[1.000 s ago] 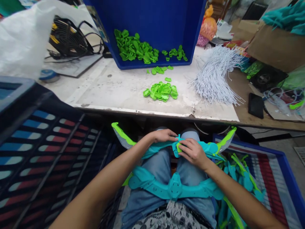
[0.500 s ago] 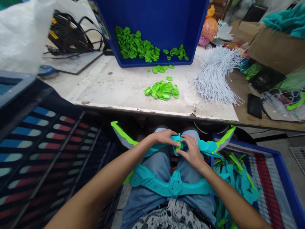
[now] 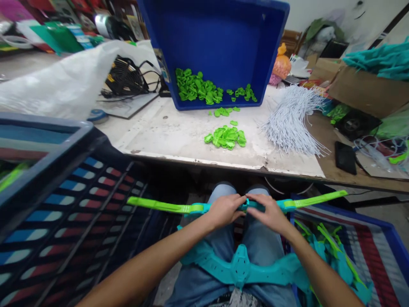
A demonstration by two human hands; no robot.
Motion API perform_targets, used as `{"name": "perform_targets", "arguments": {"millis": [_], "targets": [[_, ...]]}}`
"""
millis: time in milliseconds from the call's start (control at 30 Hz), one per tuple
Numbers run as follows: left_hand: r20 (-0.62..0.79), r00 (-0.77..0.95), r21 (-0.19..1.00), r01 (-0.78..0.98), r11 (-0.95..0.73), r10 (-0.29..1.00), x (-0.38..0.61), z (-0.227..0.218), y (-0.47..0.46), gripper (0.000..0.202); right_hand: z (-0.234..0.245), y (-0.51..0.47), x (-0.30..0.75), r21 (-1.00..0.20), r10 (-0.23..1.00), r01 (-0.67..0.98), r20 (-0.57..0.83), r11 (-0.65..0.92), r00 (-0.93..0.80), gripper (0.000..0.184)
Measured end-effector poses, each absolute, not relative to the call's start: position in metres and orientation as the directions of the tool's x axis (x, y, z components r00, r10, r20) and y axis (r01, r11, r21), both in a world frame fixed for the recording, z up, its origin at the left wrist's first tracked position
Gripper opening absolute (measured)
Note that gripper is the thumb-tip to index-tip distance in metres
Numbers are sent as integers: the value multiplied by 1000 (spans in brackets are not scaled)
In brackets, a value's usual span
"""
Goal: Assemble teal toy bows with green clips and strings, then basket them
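Both my hands grip a toy bow point(image 3: 289, 205) of turquoise plastic with lime-green limbs, held level above my knees and seen edge-on. My left hand point(image 3: 225, 209) closes round it just left of its middle. Just right of the middle, my right hand point(image 3: 266, 212) has its fingers wrapped over the top and its thumb underneath. The fingers hide most of the centre piece. Across my lap lies a second turquoise bow part point(image 3: 240, 268), its oval centre facing up, touched by neither hand.
On the table point(image 3: 153, 136) ahead lie a pile of small green clips point(image 3: 226, 137) and a bundle of white cords point(image 3: 294, 121). A tipped blue bin point(image 3: 220, 47) holds more clips. A dark crate point(image 3: 73, 204) stands left; a blue crate point(image 3: 388, 238) with bow parts stands right.
The held bow has been rotated from its face to its edge, so its green limbs now stretch out nearly straight. Both hands stay at its middle. The camera view has tilted up and turned left.
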State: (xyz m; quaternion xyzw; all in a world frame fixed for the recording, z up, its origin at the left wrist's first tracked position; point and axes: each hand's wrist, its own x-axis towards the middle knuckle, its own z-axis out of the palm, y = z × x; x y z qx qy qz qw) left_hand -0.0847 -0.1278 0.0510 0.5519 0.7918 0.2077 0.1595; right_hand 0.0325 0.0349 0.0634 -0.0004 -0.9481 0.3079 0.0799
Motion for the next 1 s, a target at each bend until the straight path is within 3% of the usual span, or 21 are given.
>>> {"name": "perform_targets", "arguments": {"millis": [167, 233, 333, 467, 533, 600, 667, 733, 833, 900, 1000], "targets": [[277, -385, 231, 916, 328, 880, -83, 19, -139, 38, 106, 59, -43, -544, -93, -125, 85, 829, -992, 16], [307, -326, 188, 942, 279, 894, -83, 7, -142, 41, 114, 63, -82, -526, 20, -32, 92, 850, -996, 14], [287, -311, 203, 944, 260, 906, -75, 1, -148, 44, 115, 67, -131, -366, 303, 207, 228, 907, -926, 16], [257, -407, 328, 890, 317, 876, -48, 18, -159, 38, 111, 68, -160, -227, 340, 292, 213, 929, -916, 19], [148, -482, 466, 804, 369, 864, -29, 30, -168, 34, 114, 72, -158, -283, 375, 324, 150, 903, -915, 20], [-119, -502, 605, 648, 463, 857, -10, 40, -176, 38, 118, 81, -147, -371, 427, 377, 58, 849, -903, 22], [-420, -405, 642, 499, 582, 812, 5, 47, -182, 47, 123, 92, -132, -416, 465, 432, -25, 800, -885, 26], [-585, -309, 605, 449, 657, 750, 12, 51, -182, 49, 126, 102, -117, -405, 491, 475, -70, 781, -868, 29], [-632, -287, 574, 451, 683, 720, 10, 52, -176, 39, 129, 110, -97, -315, 527, 516, -56, 797, -848, 29], [-625, -280, 596, 433, 677, 729, 3, 51, -171, 34, 129, 111, -88, -240, 489, 467, 42, 851, -871, 25], [-601, -285, 648, 372, 664, 747, -9, 48, -164, 29, 127, 115, -84, -217, 173, 130, 193, 968, -966, 16]]}}
